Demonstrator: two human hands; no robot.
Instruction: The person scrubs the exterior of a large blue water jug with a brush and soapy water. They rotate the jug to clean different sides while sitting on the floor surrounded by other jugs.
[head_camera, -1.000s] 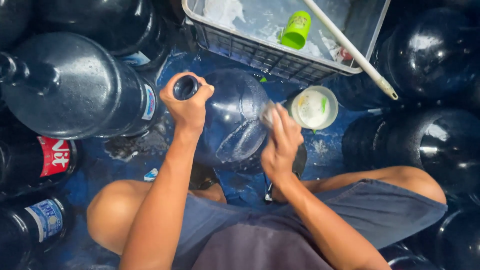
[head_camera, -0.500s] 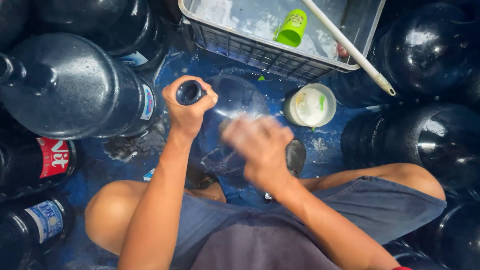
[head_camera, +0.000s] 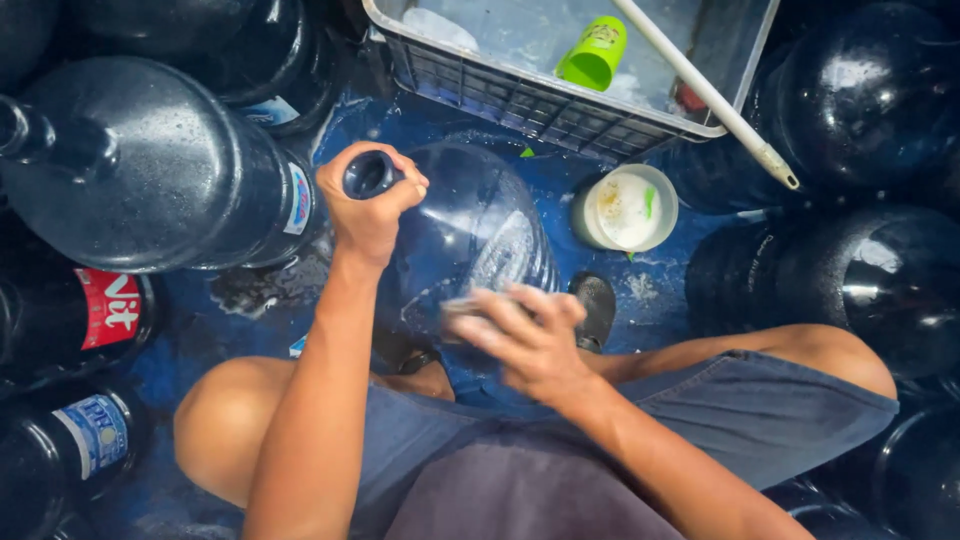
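A large clear blue water jug (head_camera: 470, 230) stands tilted between my knees on the wet blue floor. My left hand (head_camera: 368, 205) grips its neck near the open mouth. Low on the jug's near side, my right hand (head_camera: 525, 340) presses a small grey scrubbing pad (head_camera: 462, 308) against the wall. Wet streaks show on the jug just above that hand.
Several dark water jugs (head_camera: 150, 170) crowd the left and right sides. A white plastic crate (head_camera: 560, 100) at the top holds a green cup (head_camera: 592, 55) and a white stick (head_camera: 705, 95). A small white bowl (head_camera: 625, 208) sits beside the jug.
My right hand has slid from the jug's upper right side down and left to its near lower side. The left hand keeps its grip on the neck.
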